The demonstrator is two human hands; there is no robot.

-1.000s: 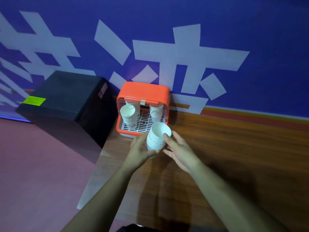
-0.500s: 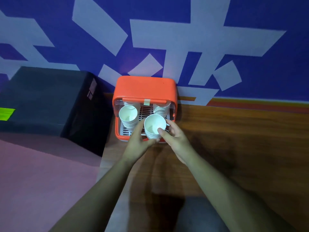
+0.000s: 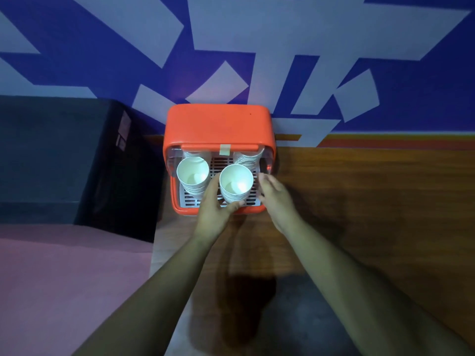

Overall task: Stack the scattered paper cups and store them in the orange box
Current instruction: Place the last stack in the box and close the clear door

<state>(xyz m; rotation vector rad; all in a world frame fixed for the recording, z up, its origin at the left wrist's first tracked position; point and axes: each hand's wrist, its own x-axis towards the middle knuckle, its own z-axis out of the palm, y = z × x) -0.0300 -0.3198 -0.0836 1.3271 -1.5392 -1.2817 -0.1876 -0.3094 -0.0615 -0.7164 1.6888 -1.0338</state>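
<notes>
Head view: the left hand (image 3: 214,206) is wrapped around a cup stack (image 3: 236,183), holding it over the white grid inside the orange box (image 3: 218,124), right beside another stack (image 3: 193,176). The right hand (image 3: 276,199) is open just beside it, touching nothing that I can see.
</notes>
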